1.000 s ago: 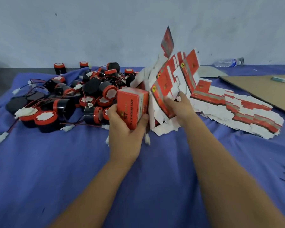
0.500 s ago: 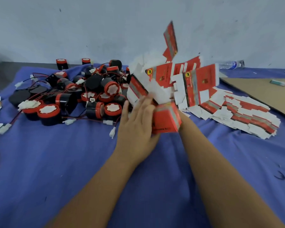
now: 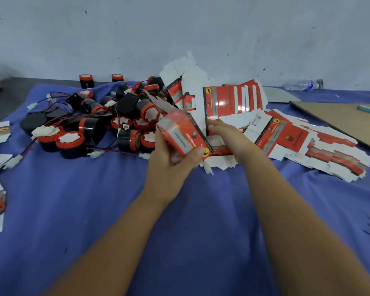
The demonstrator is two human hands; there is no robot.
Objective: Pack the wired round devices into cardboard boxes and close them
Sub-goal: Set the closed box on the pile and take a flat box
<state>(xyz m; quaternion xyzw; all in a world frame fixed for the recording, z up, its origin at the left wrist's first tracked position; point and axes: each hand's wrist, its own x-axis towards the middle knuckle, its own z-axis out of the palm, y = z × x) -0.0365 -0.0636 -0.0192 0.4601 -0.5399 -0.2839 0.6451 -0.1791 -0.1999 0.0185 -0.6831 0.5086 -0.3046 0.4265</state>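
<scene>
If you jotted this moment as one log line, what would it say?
left hand: holds closed red box | right hand: on flat box blanks | devices: piled left

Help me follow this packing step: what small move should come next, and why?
Probably set the closed box aside: the left hand grips it, seemingly shut, while the right hand reaches into the flat cartons. Many wired devices remain unpacked.

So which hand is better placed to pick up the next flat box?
Probably the right hand: it already rests on the flat boxes, while the left hand holds a folded box.
</scene>
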